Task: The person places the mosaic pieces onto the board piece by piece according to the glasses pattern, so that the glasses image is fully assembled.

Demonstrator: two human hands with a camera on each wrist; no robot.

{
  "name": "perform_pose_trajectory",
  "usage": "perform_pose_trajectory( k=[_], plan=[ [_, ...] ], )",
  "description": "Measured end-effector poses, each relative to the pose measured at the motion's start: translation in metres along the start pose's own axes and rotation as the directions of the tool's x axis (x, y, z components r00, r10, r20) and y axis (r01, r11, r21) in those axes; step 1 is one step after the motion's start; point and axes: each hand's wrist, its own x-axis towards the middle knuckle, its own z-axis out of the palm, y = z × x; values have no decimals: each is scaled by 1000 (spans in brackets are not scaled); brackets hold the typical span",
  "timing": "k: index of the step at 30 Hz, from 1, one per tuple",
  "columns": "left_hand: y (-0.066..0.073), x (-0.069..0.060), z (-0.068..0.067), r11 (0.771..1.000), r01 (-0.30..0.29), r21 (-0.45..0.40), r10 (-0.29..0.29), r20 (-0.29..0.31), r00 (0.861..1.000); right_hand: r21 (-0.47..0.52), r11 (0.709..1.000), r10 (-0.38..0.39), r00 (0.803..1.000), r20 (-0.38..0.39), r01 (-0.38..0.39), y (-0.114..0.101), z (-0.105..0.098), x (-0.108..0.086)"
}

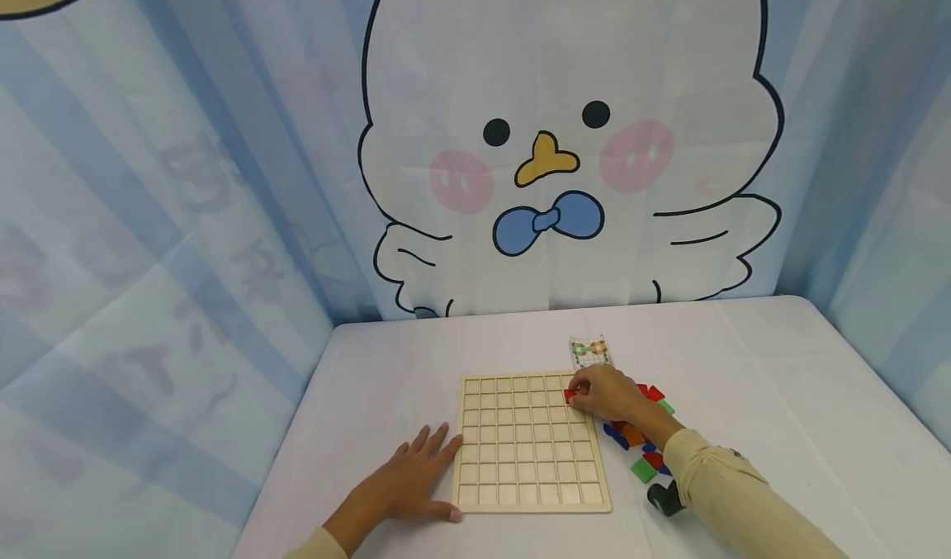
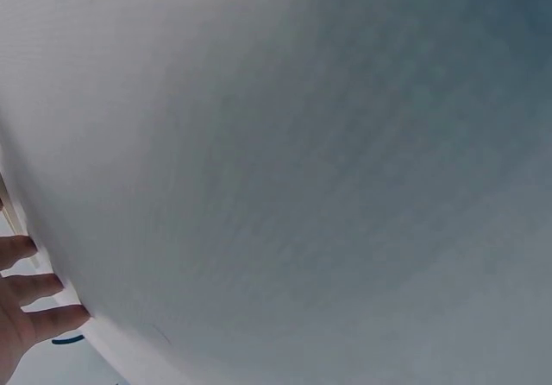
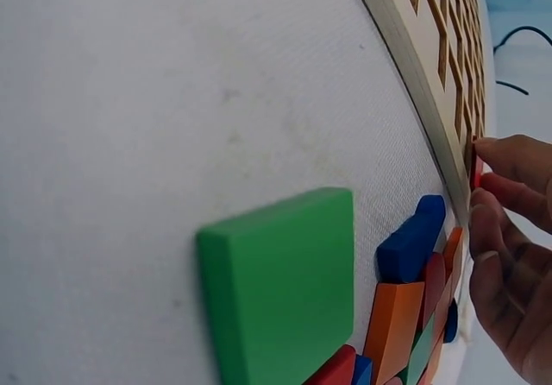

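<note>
Right hand pinching red piece, gridded board

On the table, the grid board lay nearer the left edge than the right, loose pieces to its right, a card beyond its far-right corner.

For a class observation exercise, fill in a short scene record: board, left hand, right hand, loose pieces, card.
board: wooden, gridded, lying on the white table
left hand: spread at the board's left edge
right hand: pinching a red piece at the board's far right corner; whether seated, unclear
loose pieces: red, green, blue, orange; right of the board
card: beyond the board, partly hidden by the right hand
</note>
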Motion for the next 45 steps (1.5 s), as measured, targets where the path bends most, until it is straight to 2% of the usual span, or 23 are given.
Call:
perform_pose_trajectory(
  k=[7,21,33,39,45],
  plan=[
    [1,-1,-1,1000,-10,-10,10,-2,1000,0,1000,7,1000,4,-7,-2,-2,-1],
    [-3,4,0,999,-14,30,13,17,1000,4,999,33,999,3,-33,-1,4,1],
    [-2,6,-2,998,-18,63,17,26,1000,-26,998,59,998,3,-59,-1,4,3],
    [-3,7,-1,998,-7,62,5,36,999,-41,998,38,999,12,-38,-1,4,3],
    [-5,7,1,998,-18,57,17,28,999,2,999,-34,999,25,33,4,0,3]
  ],
)
